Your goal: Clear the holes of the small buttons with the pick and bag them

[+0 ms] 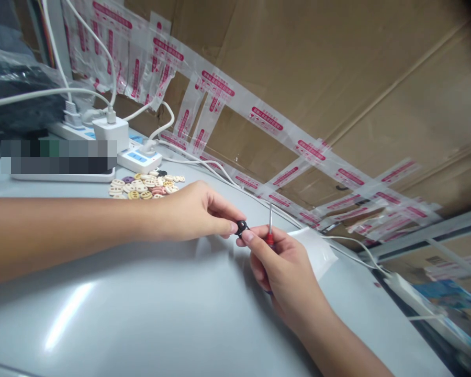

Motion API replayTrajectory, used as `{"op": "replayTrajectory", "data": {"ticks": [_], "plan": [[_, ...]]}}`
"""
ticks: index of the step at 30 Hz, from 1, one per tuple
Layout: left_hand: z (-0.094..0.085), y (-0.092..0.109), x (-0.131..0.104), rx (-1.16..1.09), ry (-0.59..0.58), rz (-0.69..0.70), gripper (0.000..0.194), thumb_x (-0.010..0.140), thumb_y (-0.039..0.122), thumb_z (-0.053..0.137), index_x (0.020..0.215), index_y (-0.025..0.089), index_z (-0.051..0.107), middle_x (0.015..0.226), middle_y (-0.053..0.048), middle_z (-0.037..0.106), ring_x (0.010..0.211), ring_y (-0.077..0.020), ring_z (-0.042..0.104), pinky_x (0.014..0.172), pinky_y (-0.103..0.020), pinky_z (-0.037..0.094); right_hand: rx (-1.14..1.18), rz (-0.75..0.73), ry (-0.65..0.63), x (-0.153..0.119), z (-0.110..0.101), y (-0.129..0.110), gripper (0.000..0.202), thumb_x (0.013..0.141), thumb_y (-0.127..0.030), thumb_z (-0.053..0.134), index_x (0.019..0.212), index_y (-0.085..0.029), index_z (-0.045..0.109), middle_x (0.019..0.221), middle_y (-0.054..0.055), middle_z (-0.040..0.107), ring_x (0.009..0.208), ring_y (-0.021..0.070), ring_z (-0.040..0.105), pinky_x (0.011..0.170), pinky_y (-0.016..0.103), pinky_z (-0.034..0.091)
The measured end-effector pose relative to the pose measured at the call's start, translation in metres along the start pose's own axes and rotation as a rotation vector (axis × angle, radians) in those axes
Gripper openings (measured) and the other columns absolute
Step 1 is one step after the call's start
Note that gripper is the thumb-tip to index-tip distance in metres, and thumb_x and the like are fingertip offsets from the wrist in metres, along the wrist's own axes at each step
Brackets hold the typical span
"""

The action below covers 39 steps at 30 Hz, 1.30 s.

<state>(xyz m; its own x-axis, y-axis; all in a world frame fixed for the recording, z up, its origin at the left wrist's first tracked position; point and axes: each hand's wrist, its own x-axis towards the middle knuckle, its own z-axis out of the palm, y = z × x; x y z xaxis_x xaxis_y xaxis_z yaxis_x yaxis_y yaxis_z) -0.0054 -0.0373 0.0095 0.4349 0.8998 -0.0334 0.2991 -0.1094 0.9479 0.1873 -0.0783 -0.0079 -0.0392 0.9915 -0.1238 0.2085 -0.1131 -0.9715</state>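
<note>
Between the fingertips of both hands, above the pale table, is a small glossy black piece [242, 228]; its exact kind is too small to make out. My left hand [204, 212] pinches it from the left with thumb and forefinger. From the right, my right hand [277, 256] grips the same piece between thumb and forefinger. A screwdriver [270, 238] with a red collar and a thin metal shaft pointing up is also held in my right hand, its handle mostly hidden by the curled fingers.
A pile of small cream, yellow, pink and dark pieces [145, 184] lies beyond my left forearm. Behind stand white power strips [139, 158] with a plugged-in adapter [111, 133] and trailing cables. A white sheet [314, 251] lies behind my right hand. Taped cardboard [282, 68] walls the back.
</note>
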Motion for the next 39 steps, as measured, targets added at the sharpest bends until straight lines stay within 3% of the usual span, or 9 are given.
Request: {"op": "replayTrajectory", "data": {"ticks": [8, 16, 29, 35, 39], "plan": [[0.001, 0.002, -0.002, 0.081, 0.003, 0.053, 0.031, 0.076, 0.024, 0.071, 0.107, 0.024, 0.076, 0.098, 0.003, 0.078, 0.104, -0.0193, 0.070, 0.086, -0.023, 0.055, -0.051, -0.004, -0.014, 0.001, -0.004, -0.001, 0.033, 0.077, -0.048, 0.075, 0.075, -0.016, 0.065, 0.044, -0.008, 0.042, 0.038, 0.0043, 0.032, 0.035, 0.017, 0.020], [0.003, -0.006, 0.003, 0.021, -0.034, 0.093, 0.034, 0.074, 0.022, 0.072, 0.109, 0.022, 0.075, 0.101, 0.002, 0.077, 0.102, -0.0190, 0.071, 0.090, -0.026, 0.055, -0.028, 0.005, -0.014, 0.000, -0.002, 0.001, 0.036, 0.074, -0.050, 0.077, 0.075, -0.016, 0.065, 0.043, -0.008, 0.039, 0.038, 0.0040, 0.028, 0.035, 0.018, 0.018], [0.004, -0.016, 0.006, 0.120, -0.009, 0.164, 0.032, 0.076, 0.025, 0.069, 0.107, 0.025, 0.076, 0.103, 0.000, 0.077, 0.099, -0.0194, 0.072, 0.089, -0.029, 0.056, -0.019, 0.031, -0.067, 0.000, -0.005, 0.002, 0.037, 0.076, -0.051, 0.076, 0.080, -0.016, 0.067, 0.043, -0.009, 0.039, 0.038, 0.0039, 0.028, 0.035, 0.017, 0.019], [0.005, -0.013, 0.005, 0.143, -0.076, 0.316, 0.034, 0.080, 0.018, 0.061, 0.111, 0.026, 0.075, 0.096, 0.000, 0.078, 0.090, -0.0184, 0.072, 0.080, -0.027, 0.056, 0.027, 0.096, -0.086, 0.002, -0.003, 0.001, 0.033, 0.076, -0.047, 0.077, 0.083, -0.019, 0.062, 0.041, -0.009, 0.041, 0.037, 0.0038, 0.026, 0.035, 0.016, 0.017], [0.004, -0.013, 0.004, 0.175, -0.076, 0.326, 0.036, 0.082, 0.017, 0.057, 0.112, 0.028, 0.075, 0.099, 0.000, 0.076, 0.093, -0.0178, 0.070, 0.079, -0.026, 0.054, 0.041, 0.082, -0.085, 0.002, -0.004, 0.001, 0.031, 0.078, -0.047, 0.075, 0.086, -0.019, 0.062, 0.042, -0.008, 0.044, 0.038, 0.0044, 0.027, 0.034, 0.015, 0.017]]}}
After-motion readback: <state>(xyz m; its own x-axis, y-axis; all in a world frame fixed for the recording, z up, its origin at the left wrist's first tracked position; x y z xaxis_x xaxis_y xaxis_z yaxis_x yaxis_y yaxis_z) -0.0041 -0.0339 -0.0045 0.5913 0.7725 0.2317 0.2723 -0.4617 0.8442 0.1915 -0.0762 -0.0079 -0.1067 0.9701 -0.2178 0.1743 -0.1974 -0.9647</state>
